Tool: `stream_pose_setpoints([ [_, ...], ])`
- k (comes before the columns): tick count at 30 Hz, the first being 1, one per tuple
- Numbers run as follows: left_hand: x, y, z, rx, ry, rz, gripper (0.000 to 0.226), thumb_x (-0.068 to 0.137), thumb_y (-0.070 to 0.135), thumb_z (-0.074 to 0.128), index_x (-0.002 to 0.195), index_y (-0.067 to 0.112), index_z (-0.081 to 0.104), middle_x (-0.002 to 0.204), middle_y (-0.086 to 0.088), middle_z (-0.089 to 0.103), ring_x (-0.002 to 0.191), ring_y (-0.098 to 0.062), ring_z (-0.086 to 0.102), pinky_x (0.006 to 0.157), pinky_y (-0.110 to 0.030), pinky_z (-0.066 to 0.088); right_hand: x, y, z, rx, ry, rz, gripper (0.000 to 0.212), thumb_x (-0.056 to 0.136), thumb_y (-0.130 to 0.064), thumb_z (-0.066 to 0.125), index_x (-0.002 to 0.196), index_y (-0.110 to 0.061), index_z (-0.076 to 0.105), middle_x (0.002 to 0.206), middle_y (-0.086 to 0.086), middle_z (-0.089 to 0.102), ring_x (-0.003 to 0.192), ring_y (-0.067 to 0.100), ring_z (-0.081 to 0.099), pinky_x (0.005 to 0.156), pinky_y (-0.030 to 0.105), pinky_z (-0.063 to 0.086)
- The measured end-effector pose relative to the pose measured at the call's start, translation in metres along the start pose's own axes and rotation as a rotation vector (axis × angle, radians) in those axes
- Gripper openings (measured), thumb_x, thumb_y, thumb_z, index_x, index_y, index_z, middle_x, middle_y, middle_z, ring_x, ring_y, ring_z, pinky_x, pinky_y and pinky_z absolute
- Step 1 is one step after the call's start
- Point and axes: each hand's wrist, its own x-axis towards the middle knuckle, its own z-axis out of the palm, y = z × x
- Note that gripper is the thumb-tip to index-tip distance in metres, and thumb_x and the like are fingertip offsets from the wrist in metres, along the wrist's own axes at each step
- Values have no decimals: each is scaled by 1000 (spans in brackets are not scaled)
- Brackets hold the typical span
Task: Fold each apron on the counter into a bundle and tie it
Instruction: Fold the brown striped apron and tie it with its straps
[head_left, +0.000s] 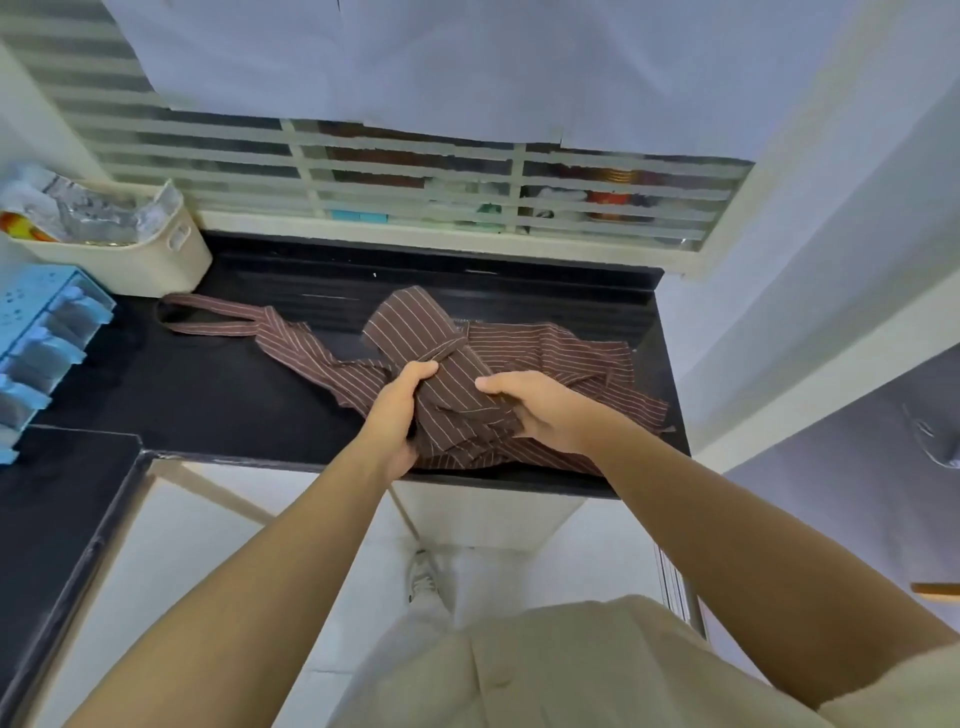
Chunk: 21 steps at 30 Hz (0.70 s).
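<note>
Along the black counter (208, 395), from a cream basket (130, 260) at the far left corner to the right-hand end: brown apron (571, 343) cloth, heaped mostly on the right half and reaching the front edge. Whether one apron or two in the heap, impossible to tell.

Judged light, soft and limp. No stiffness to keep a fold alone; likely to sag and spring open once released. Neither fragile nor slippery, though prone to sliding layer over layer. Best taken at the folded edges, several thicknesses pinched together, with the straps left free for tying.

Dark brown throughout, ruled with thin pale stripes; rumpled and creased at the right, lying flat against the worktop there.

At the middle, a folded wad (410, 327), raised and tilted toward the window, crossed by a narrow band, probably a strap.

Left hand (400, 410) at the wad's near left edge, fingers curled over the top, clamping the cloth. Right hand (540, 410) on the near right side, thumb laid along the top, remaining fingers tucked beneath the fabric and out of sight; grasping rather than merely resting, by the look of it.

Smaller again, a flat neck loop (218, 305) trailing left from the heap, stopping just short of the basket.
</note>
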Motion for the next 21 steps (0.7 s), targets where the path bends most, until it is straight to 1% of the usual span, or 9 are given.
stream_pose_setpoints([
  [2,-7,0,-3,129,50,56,36,91,38,63,117,13,64,108,-10,73,98,-26,70,81,-36,55,2,5,4,-69,-10,-113,26,95,-17,60,120,-9,63,114,12,71,110,30,66,103,48,48],
  [4,-6,-2,-8,367,259,217,46,85,39,72,120,10,60,109,-7,69,101,-23,67,83,-34,53,5,6,11,-212,177,-268,23,92,-18,62,114,-12,62,111,9,69,107,28,65,100,50,49],
  [6,-9,0,-9,513,449,406,40,86,35,71,115,10,58,101,-2,63,95,-18,61,87,-35,51,3,5,20,-343,380,-430,19,86,-17,66,102,-11,56,97,3,65,90,18,62,89,44,52],
  [9,-16,13,5,415,160,347,46,89,50,62,106,7,56,81,2,60,74,-12,58,74,-32,51,-2,1,40,-524,532,-688,18,85,-12,66,90,-16,50,84,-3,56,75,13,53,71,32,47],
  [10,-17,17,11,342,100,295,52,88,54,63,107,7,54,79,2,60,71,-10,59,70,-30,51,-4,-2,48,-589,559,-760,18,84,-13,67,90,-17,51,86,-2,56,78,13,53,71,31,46],
  [12,-15,25,18,207,124,288,48,88,48,65,108,7,51,85,-2,64,74,-12,62,65,-29,50,-3,-12,62,-703,572,-850,22,82,-15,71,95,-18,54,94,-2,56,87,15,52,77,31,46],
  [16,-6,51,6,66,252,390,11,89,15,61,99,11,62,98,-12,69,98,-31,67,86,-45,54,4,-31,68,-569,302,-884,19,86,-17,70,105,-17,64,102,-2,59,92,13,56,83,23,44],
  [19,-1,79,-11,114,167,397,20,90,14,62,109,10,65,103,-12,71,98,-27,68,86,-42,57,25,-55,72,-474,498,-853,39,89,-29,68,124,-18,56,121,-1,53,110,13,49,98,31,39],
  [21,0,104,-20,170,86,425,24,92,16,61,114,8,65,104,-13,72,96,-25,69,80,-37,58,39,-85,80,-376,408,-637,55,87,-40,70,132,-18,49,132,2,52,121,15,49,107,36,39],
])
